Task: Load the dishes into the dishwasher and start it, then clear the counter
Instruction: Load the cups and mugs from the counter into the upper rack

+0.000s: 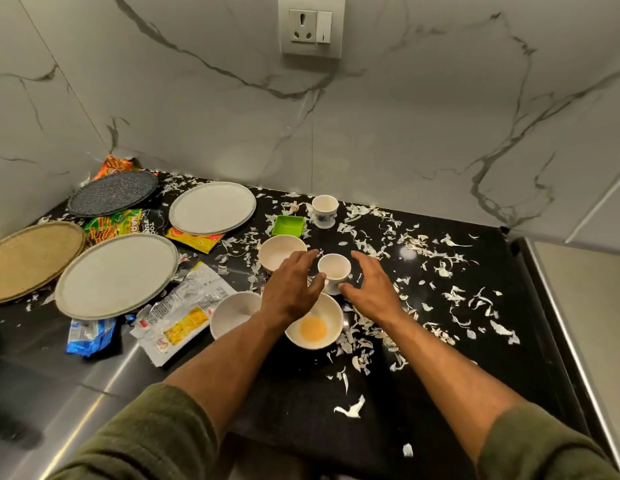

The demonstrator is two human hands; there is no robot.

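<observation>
Head view: both hands are spread, gripping nothing. The left hand and right hand flank a small white cup standing mid-counter; contact cannot be confirmed. The left forearm hides part of the bowl with yellow residue and the bowl beside it. A woven tray is cut off at the counter's left edge.

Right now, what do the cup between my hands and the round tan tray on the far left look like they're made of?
Cup between the hands: probably glazed ceramic; smooth white, thick rim. Tan tray: looks woven, maybe cane or grass; matte with fine ribbed texture.
</observation>
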